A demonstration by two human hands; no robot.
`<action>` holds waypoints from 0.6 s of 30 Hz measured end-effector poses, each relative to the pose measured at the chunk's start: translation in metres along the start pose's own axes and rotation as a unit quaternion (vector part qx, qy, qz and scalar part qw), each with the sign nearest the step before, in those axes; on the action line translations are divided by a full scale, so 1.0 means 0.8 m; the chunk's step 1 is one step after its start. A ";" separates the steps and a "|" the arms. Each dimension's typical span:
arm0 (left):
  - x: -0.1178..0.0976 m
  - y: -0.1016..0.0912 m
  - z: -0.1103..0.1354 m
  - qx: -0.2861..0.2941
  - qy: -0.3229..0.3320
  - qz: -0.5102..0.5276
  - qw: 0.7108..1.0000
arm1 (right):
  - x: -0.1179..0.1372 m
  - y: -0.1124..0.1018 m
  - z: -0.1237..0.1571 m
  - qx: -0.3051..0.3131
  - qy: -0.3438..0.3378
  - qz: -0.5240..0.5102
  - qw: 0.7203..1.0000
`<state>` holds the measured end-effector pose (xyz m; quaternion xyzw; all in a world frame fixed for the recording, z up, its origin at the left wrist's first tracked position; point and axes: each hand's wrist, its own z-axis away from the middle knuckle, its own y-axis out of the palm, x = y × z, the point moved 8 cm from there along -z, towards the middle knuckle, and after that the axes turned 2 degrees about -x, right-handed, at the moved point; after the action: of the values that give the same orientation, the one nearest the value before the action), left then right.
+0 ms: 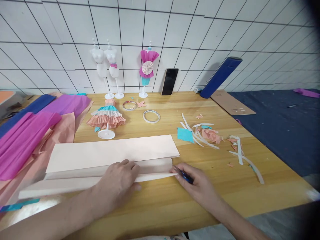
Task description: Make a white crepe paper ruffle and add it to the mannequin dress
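Observation:
A long sheet of pale pink paper point(112, 150) lies folded lengthwise on the wooden table, its near flap raised in a fold. Over its middle rests my left hand point(120, 178), fingers bent across the flap and thumb at the near edge, gripping the paper. At the sheet's right end my right hand point(197, 183) is closed around a dark blue-handled cutting tool point(186, 176). The tool's tip meets the flap's corner; whether it is scissors or a knife I cannot tell. Behind the sheet stands a mini dress form point(107, 116) in a tiered peach, white and blue dress.
Two bare white dress forms point(113, 66), another in magenta point(147, 68), and a phone point(170, 81) stand by the tiled wall. Tape rings point(151, 116), paper scraps point(210, 135) and a blue roll point(221, 78) lie beyond. Coloured crepe paper point(32, 140) covers the left side.

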<state>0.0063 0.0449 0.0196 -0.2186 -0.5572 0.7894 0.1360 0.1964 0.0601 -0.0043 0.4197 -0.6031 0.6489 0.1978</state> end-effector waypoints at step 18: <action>0.052 0.007 -0.027 0.083 -0.108 0.202 0.970 | 0.042 -0.003 0.000 -0.037 -0.086 0.011 0.996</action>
<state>-0.0184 0.0799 -0.0001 -0.2276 -0.4456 0.8630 -0.0699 0.1790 0.0522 0.0231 0.4596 -0.6462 0.5895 0.1539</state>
